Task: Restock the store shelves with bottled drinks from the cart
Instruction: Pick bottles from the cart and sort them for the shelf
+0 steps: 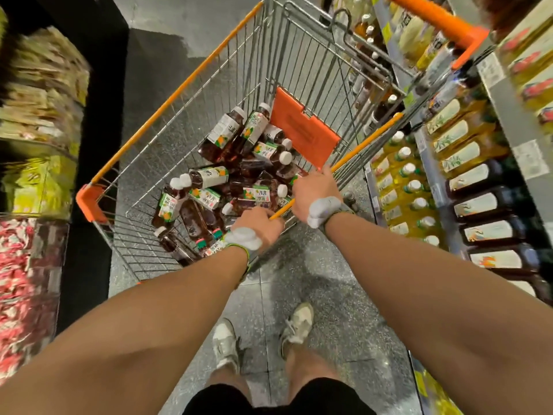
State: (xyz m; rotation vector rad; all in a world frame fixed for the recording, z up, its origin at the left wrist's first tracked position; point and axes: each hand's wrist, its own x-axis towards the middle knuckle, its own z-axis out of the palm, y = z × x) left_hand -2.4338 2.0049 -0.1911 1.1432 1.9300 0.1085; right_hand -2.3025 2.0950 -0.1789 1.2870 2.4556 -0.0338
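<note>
- Gripping the near right rim of the silver wire shopping cart [176, 94] with orange edging, the left hand [260, 220] has its fingers curled together over the orange bar.
- Just farther along the same bar, the right hand [314, 188] holds on, fingers wrapped round it and pressed together.
- Heaped on the cart's floor lie dark brown plastic tea bottles [209, 177] with white caps and green-and-white labels, below and left of both hands, none between the fingers.
- Right of the cart stand grey metal store shelves [505, 115], lined with yellow and dark bottled drinks.
</note>
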